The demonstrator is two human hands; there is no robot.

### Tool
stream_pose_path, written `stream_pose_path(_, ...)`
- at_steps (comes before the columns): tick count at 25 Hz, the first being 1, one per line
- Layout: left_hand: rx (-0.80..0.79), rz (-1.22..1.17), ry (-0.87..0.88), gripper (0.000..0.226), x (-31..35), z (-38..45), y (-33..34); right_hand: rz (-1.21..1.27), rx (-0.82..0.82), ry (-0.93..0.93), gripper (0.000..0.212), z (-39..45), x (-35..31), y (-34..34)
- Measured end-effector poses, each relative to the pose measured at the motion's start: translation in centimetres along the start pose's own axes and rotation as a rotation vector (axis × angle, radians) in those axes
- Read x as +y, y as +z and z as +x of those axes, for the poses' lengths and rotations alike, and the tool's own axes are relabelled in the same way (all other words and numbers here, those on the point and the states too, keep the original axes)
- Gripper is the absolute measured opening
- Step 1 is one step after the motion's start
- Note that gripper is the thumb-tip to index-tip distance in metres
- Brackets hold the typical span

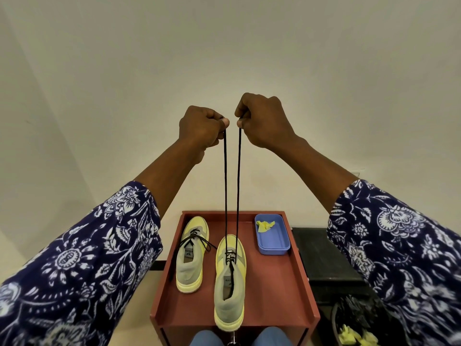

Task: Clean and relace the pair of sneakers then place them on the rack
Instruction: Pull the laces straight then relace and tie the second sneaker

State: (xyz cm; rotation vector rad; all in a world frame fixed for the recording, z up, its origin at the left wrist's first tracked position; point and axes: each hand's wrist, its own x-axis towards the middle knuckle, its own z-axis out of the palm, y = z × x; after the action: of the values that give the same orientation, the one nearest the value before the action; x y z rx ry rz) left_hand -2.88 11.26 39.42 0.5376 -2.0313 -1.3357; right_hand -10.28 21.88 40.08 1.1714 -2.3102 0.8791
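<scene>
**Halfway through the relacing, I'd say**

Left sneaker (191, 255) looks laced already. On the right sneaker (230, 278) — mid red surface (274, 283) — only lower eyelets are threaded. Left hand (199, 128) and right hand (264, 121) each pinch a lace (225, 186) end, fingers clamped. Rack's still ahead.

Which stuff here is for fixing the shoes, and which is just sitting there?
For the job: near sneaker, its black lace pinched by left hand and right hand, laced sneaker.
Just sitting: blue tub with yellow cloth, black stand.
</scene>
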Motion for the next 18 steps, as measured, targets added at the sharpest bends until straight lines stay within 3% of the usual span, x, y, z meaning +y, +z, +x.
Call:
stream_pose_path(12, -0.013, -0.028, -0.005, 0.008, -2.1, 0.9, 0.7, 0.056, -0.002, 0.019, 0.013, -0.1, 1.6, 2.0)
stream_pose_path(18, 0.139, -0.117, -0.213, 0.021, -11.2, 0.0, -0.1, 0.057, -0.132, 0.179, 0.011, -6.5, 9.6, 7.4)
